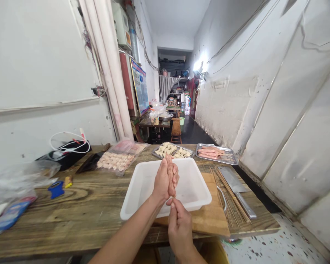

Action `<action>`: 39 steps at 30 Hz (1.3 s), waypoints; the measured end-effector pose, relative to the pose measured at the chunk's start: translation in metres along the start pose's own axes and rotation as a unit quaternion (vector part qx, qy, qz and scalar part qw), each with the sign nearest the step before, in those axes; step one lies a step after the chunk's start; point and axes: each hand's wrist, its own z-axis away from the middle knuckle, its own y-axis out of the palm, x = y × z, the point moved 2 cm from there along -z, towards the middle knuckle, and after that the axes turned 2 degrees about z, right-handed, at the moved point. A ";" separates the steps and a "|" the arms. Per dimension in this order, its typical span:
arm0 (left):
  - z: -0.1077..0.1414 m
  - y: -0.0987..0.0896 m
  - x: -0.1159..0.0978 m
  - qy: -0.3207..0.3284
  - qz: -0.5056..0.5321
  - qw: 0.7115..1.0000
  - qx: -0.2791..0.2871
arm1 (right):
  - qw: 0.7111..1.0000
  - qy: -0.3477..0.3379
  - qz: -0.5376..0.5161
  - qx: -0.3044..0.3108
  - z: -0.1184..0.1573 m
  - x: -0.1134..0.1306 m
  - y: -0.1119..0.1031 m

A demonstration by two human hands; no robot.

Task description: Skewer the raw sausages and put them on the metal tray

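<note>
My left hand [161, 181] curls around a long pink roll of minced meat [170, 179], held nearly upright over a white plastic tub [136, 183]. The meat's front stays exposed between thumb and fingers. Just beneath it, my right hand [180, 223] is closed in a pinch at the lower end, where a skewer stick seems to come out, mostly hidden by the fingertips. The tub stands partly on a wooden board [209, 220]. To its right lie thin bamboo skewers [231, 200] and a cleaver [232, 179].
Behind the tub are a metal tray [235, 158] of meat skewers and another tray [193, 154] of pale folded pieces. Bagged pale pieces [117, 159], a blue object [56, 189] and plastic bags [13, 190] lie leftward. The table edge runs close in front.
</note>
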 end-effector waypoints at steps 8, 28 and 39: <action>0.001 0.001 0.004 0.013 0.002 1.000 -0.002 | 1.000 0.003 -0.009 -0.021 0.000 -0.003 0.004; 0.006 0.001 -0.017 0.062 0.003 0.998 0.031 | 0.999 -0.044 0.021 0.008 0.035 -0.018 -0.009; 0.014 0.006 -0.020 0.070 0.026 0.997 0.028 | 0.999 -0.011 0.004 -0.033 0.042 -0.014 -0.001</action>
